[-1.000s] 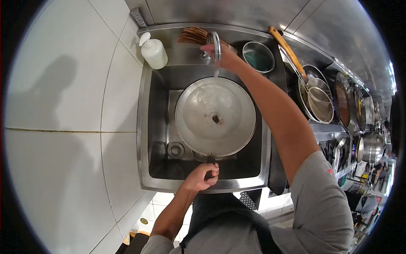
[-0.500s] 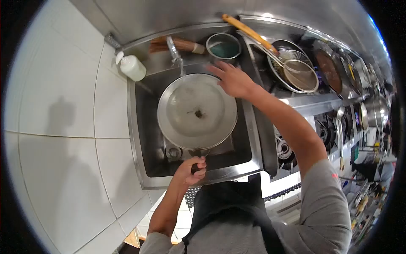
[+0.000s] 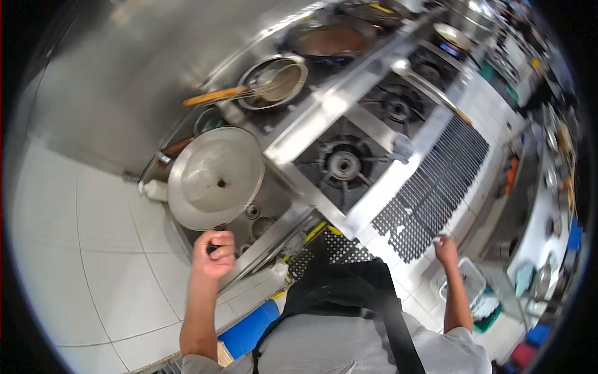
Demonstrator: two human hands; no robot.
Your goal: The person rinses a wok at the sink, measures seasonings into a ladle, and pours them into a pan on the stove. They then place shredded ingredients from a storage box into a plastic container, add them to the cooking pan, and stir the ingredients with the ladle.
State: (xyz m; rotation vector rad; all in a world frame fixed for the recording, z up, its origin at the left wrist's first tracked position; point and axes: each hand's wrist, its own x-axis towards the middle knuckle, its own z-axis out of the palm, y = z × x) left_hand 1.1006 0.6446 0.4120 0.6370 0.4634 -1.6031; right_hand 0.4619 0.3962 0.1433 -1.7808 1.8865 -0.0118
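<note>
My left hand [image 3: 215, 254] is wrapped round the dark handle of a large round pan [image 3: 215, 199]. The pan is over the sink [image 3: 274, 209], with a dark patch near the middle of its pale inside. Off to the right, away from the pan, my right hand [image 3: 445, 248] is held low over the floor with its fingers curled. Something small and pale shows at its fingertips, too blurred to name.
A stove with burners [image 3: 343, 164] stands right of the sink. Behind lie a bowl with strainers [image 3: 272, 81] and a wok [image 3: 330, 41]. A ladle [image 3: 430, 87] crosses the stove. Black mat [image 3: 436, 181] and a white basket [image 3: 466, 280] are at right.
The view has swung right. My right hand has gone from the tap, past the pan, to the far right, and its fingers have closed. The pan has risen in my left hand. Running water no longer shows.
</note>
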